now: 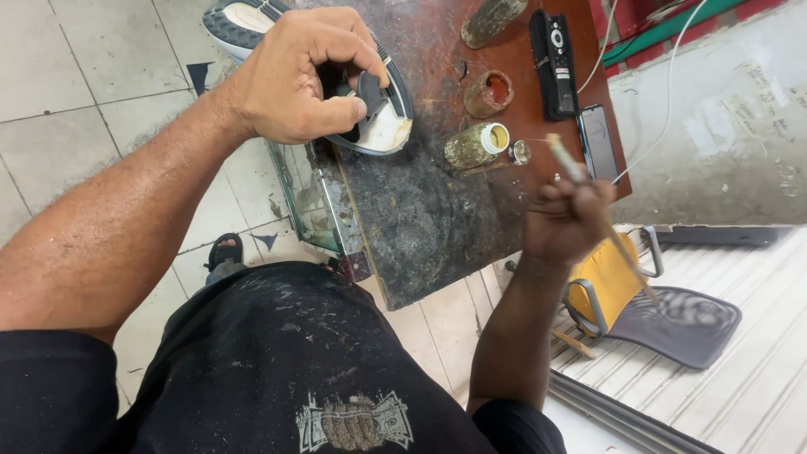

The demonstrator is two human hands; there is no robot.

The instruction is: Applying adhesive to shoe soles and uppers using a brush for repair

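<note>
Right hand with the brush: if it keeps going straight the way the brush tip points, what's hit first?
Probably the small cap beside the open glue jar; the brush in the right hand aims up-left toward them. Depth is unclear.

1. A worktable stands at centre, far of the seated person's lap, on a tiled floor.
2. The left hand grips a shoe at the table's far-left corner.
3. Right of the shoe, an open jar lies tipped on the tabletop, a small cap just beside it.
4. Farther back sit a round container and another jar.
5. A remote control and a phone lie along the table's right edge.
6. The right hand holds a stick-like brush near the table's right side.
7. A chair stands near right, off the table.
</note>
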